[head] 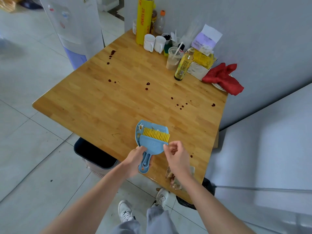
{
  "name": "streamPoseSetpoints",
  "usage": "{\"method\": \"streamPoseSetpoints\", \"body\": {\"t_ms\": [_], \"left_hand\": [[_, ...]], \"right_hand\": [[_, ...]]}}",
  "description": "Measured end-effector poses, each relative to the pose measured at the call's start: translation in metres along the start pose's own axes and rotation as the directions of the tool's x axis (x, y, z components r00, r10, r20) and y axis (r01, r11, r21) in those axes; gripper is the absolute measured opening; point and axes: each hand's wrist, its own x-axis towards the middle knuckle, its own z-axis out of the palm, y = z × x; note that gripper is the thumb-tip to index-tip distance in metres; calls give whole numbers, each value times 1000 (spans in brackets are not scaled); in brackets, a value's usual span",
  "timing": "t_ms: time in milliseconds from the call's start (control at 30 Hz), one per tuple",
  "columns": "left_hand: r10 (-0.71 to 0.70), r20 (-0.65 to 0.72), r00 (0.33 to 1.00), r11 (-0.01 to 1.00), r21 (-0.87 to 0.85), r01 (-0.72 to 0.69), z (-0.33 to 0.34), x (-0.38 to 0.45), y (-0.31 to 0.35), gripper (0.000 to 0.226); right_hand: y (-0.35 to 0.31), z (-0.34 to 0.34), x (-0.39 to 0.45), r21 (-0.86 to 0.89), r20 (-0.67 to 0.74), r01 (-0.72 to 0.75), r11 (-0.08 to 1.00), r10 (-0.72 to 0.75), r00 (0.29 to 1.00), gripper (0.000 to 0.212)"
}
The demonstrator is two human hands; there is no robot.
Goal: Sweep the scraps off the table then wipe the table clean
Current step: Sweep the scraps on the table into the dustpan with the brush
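Note:
My left hand [135,159] grips the joined handles of a blue dustpan [143,128] and a blue brush with yellow bristles [156,135], held over the near part of the wooden table [104,98]. The brush lies nested on the pan. Just right of the brush, my right hand [175,156] hovers with loosely curled fingers, its fingertips at the brush's right edge. A heap of brownish scraps [172,179] lies at the table's near corner, partly hidden by my right forearm. Dark red spots [147,86] dot the tabletop. A red cloth [222,78] lies on a plate at the far right.
Mugs [154,43], a yellow wrap roll [144,21], bottles [183,66], a plastic cup and bags crowd the far right corner against the wall. A dark bin [92,153] stands under the table's left near edge. A black bag sits at the near corner. A water dispenser [74,31] stands far left.

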Motion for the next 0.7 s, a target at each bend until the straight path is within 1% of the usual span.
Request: {"method": "streamPoseSetpoints", "body": {"t_ms": [33,67,133,167,200,267,333,400,500,600,700], "left_hand": [[-3,-7,1000,1000,4,3,0,1,0,19],[-7,-16,1000,1000,1,7,0,2,0,20],[-13,-23,1000,1000,-4,13,1,3,0,20],[-16,-21,1000,1000,-1,16,2,4,0,19],[-18,-15,1000,1000,3,18,2,3,0,19],[-27,-3,1000,999,18,27,3,3,1,18],[-54,12,998,997,46,54,5,1,0,17],[-45,30,999,997,58,44,7,0,-2,18],[-3,36,999,997,72,1,10,2,-8,28],[-9,104,995,990,140,-6,13,6,-14,30],[-21,151,988,985,172,-5,17,12,-18,27]], "right_hand": [[0,-2,4,16,19,-92,996,92,996,25],[0,-2,8,51,77,-174,983,170,982,29],[2,1,13,235,189,-341,910,301,935,24],[4,2,15,323,216,-400,858,344,914,19],[6,3,16,379,225,-428,821,367,903,15],[13,5,17,419,236,-441,794,375,897,13],[19,6,16,414,229,-425,805,360,904,13],[21,5,15,375,203,-409,832,356,912,14],[23,3,15,272,172,-403,874,368,914,17],[30,-1,15,190,135,-401,896,380,915,20],[40,-7,15,190,125,-419,888,401,908,24]]}}
